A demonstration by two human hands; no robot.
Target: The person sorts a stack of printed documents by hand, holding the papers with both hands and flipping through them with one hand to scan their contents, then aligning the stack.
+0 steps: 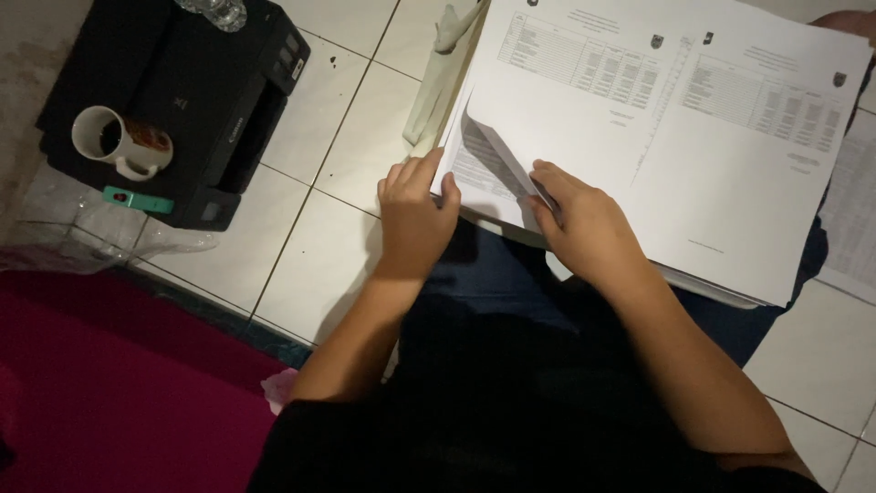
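Seen from the head camera, a thick stack of white printed sheets (693, 183) lies across the person's lap, which is covered in dark blue cloth. The stack's long axis runs from the lower left, near the hands, up toward the upper right corner of the frame, tilted slightly clockwise against the floor tile lines. The printed tables on the top sheet sit toward its far edge.

The left hand (415, 215) rests at the near left corner of the stack, fingers curled over the edge and thumb pressed on the top sheet, gripping the corner of the pile. The right hand (584, 224) lies just beside it, fingers bent and pinching a lifted sheet corner (493, 160), which stands up folded, its grey printed underside showing and its tip pointing toward the far left. The two hands are near each other but apart, the raised corner between them.

On the white tiled floor (319, 237) to the left stands a black printer (201, 82). A white mug (114, 141) with a dark inside sits on its top, handle toward the viewer, and a small teal object (137, 199) lies at the printer's near edge. A pale flat folder (438, 82) lies just beside the stack's far left edge. A magenta cloth (119, 383) covers the lower left corner.
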